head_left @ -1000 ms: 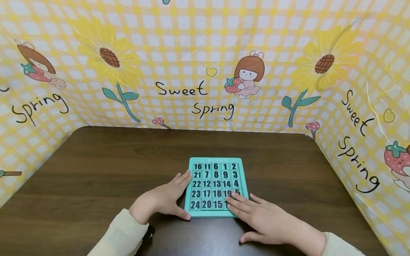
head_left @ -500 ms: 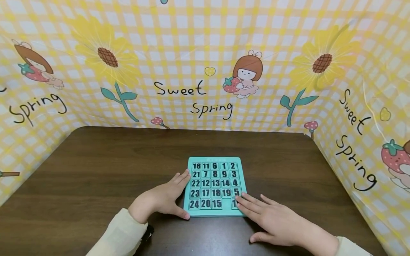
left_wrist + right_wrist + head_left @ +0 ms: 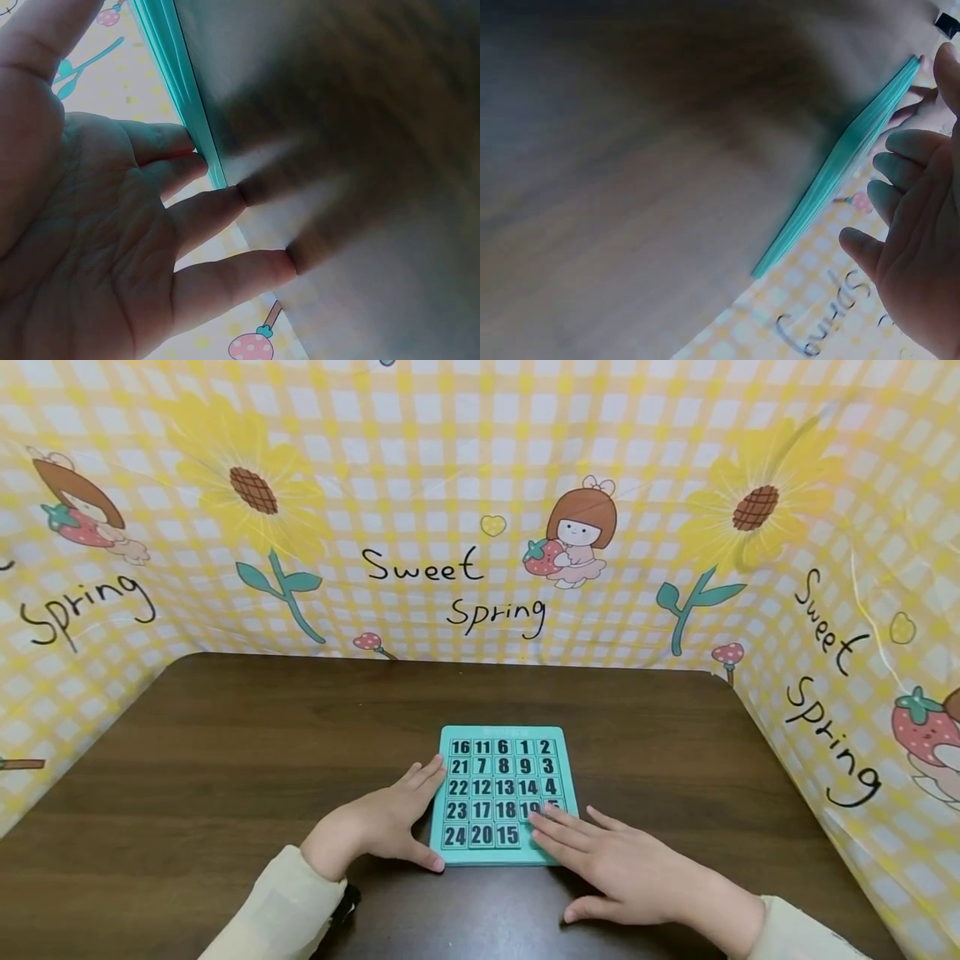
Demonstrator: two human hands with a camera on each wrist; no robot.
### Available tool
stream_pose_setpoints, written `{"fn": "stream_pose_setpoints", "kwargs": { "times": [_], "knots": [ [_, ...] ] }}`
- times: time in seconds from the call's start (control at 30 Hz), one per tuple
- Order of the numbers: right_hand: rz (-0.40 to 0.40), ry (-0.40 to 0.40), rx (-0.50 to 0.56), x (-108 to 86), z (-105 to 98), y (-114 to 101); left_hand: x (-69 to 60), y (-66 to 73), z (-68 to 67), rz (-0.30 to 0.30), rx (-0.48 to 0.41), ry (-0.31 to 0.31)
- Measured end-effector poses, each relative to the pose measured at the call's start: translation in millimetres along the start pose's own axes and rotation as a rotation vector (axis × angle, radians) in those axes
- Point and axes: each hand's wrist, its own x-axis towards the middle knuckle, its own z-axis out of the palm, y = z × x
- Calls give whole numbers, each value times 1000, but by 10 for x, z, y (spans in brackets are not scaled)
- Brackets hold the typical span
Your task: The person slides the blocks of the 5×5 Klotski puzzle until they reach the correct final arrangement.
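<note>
Fingers (image 3: 430,773) near straight, gripping nothing: your left hand (image 3: 390,820) rests against left edge of number puzzle (image 3: 504,797), your right hand (image 3: 624,862) over its lower-right tiles (image 3: 523,810). Puzzle's flat on table (image 3: 300,735); a crooked push might jam a tile.

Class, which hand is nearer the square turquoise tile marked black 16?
Left. The left hand touches the left edge of the square turquoise board near the tile; the right hand lies over the opposite corner.
</note>
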Motion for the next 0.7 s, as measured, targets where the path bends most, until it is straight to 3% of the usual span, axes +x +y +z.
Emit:
{"fn": "stream_pose_setpoints", "kwargs": {
  "times": [0.33,0.7],
  "knots": [
    [-34,-93,8,241,-1,-96,10,19,22,-9,-1,-3],
    [-21,-90,-11,155,28,-52,7,4,5,-7,8,-4]
  ]
}}
